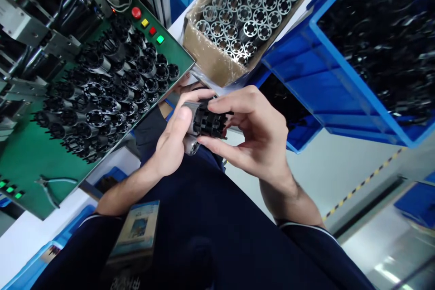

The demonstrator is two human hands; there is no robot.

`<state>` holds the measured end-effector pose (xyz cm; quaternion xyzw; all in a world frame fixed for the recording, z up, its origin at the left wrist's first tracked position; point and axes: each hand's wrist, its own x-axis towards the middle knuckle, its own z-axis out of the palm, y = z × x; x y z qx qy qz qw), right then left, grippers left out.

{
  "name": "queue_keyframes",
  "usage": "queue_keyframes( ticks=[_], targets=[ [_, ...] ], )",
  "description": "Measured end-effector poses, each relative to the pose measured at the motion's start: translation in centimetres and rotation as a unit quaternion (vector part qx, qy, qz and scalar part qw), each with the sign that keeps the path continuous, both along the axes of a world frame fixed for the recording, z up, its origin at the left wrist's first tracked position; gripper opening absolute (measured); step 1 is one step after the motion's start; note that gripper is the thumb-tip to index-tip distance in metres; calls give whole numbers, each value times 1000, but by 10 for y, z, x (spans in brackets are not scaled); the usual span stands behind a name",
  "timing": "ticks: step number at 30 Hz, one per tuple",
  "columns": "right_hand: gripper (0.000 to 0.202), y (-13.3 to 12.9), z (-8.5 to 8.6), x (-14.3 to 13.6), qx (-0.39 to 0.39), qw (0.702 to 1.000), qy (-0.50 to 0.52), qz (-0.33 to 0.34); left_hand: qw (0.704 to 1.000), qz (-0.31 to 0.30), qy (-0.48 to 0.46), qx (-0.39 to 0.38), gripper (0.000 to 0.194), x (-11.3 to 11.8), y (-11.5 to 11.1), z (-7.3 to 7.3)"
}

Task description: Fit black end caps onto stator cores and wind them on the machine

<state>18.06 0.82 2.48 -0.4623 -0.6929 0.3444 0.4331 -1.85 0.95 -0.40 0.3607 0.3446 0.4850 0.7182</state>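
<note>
In front of my body, my left hand (172, 138) is wrapped round a grey metal stator core (190, 111). A second metal core (190, 146) shows just under it, by the same hand. Black slotted plastic insulators (211, 120) stick out of the upper core's right end. My right hand (261, 131) pinches these insulators between thumb and fingers from the right. Where the plastic enters the core is partly hidden by my fingers.
Several stator cores with black insulators (98, 104) crowd the green machine table (20, 158), beside lit buttons and pliers (50, 183). A cardboard box (207, 61) holds bare cores. A blue bin (340, 81) of black parts stands right, with another blue bin (302, 138) below it.
</note>
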Motion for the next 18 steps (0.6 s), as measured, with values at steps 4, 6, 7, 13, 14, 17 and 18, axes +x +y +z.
queue_keyframes(
  ticks=[4,6,7,13,14,17,18],
  targets=[
    [46,-4,-2,0,-6,1000,19,-8,1000,-2,9,-13,52,2,2,7],
    [46,-6,-3,-2,-2,999,40,-14,1000,-10,22,-8,52,2,2,12],
    [46,-7,-3,-2,-1,999,47,-16,999,-12,29,-6,53,1,2,14],
    [51,-6,-2,0,26,999,47,4,997,-15,64,27,55,-3,-4,12],
    [54,-5,-2,1,22,998,57,8,997,-12,65,44,56,-4,-5,10],
    [65,-5,-5,0,5,994,103,20,993,-1,76,88,57,-6,-8,2],
    [66,-5,-6,-1,16,994,108,19,994,6,78,82,55,-7,-8,-1]
  ],
)
